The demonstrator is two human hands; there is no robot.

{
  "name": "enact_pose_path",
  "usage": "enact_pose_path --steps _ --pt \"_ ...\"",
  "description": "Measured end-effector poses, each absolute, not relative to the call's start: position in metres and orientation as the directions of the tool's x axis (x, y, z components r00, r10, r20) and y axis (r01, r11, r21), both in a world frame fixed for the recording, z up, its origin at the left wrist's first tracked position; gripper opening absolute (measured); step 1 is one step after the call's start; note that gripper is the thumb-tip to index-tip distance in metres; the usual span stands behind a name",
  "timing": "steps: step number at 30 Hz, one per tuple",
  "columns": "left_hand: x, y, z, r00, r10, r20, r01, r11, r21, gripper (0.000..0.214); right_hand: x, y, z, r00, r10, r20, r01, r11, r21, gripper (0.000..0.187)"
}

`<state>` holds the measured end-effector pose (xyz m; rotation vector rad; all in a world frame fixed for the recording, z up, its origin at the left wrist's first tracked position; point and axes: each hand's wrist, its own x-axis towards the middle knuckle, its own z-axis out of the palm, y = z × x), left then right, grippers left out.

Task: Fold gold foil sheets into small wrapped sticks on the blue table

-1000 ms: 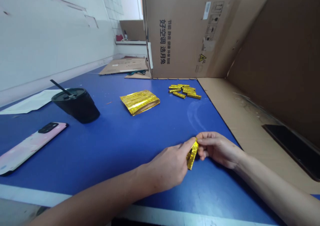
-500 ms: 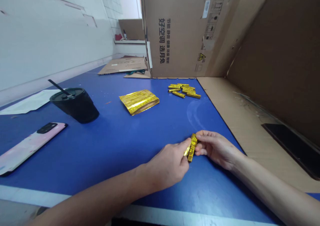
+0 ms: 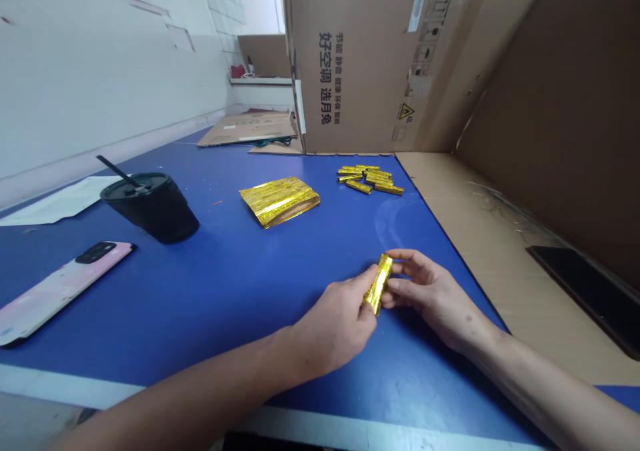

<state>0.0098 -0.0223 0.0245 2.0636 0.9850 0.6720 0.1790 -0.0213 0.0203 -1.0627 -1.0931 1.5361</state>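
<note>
My left hand [image 3: 340,318] is closed on a narrow folded strip of gold foil paper [image 3: 379,284], which is tilted just above the blue table. My right hand [image 3: 425,288] grips the strip's right side with curled fingers, the forefinger at its top end and the thumb lower along the edge. Some of the fingertips are hidden behind the foil. Beyond the hands, a stack of flat gold foil sheets [image 3: 280,199] lies on the table. Several folded gold strips [image 3: 373,179] are heaped at the back right.
On the left stand a black cup with a straw [image 3: 160,211] and a phone in a pink case [image 3: 65,294]. A pale sheet [image 3: 55,201] lies behind them. Large cardboard panels [image 3: 370,64] rise at the back and right. A dark flat object [image 3: 580,291] rests on the right cardboard.
The strip has gone from two open-looking parts to a single flat bar. My right hand has shifted its hold, its thumb now lower and the forefinger along the top.
</note>
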Motion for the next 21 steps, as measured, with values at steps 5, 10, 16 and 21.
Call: enact_pose_path --steps 5,10,16,21 --pt "0.0093 -0.022 0.0244 0.568 0.816 0.103 0.376 -0.369 0.85 0.04 0.1783 -0.0224 0.0182 -0.159 0.987 -0.037 -0.046 -0.044 -0.998 0.046" --pt "0.0107 -0.0211 0.0246 0.585 0.806 0.093 0.352 -0.355 0.866 0.043 0.179 -0.021 0.0198 -0.186 0.975 -0.117 -0.148 -0.146 -0.978 0.048" --pt "0.0105 -0.0228 0.0272 0.605 0.787 0.121 0.376 -0.416 0.828 0.043 0.1814 -0.0174 0.02 -0.216 0.957 -0.192 -0.228 -0.24 -0.944 0.038" --pt "0.0089 -0.0232 0.0306 0.637 0.757 0.143 0.415 -0.493 0.765 0.043 0.1836 -0.0159 0.0194 -0.216 0.948 -0.233 -0.256 -0.285 -0.924 0.032"
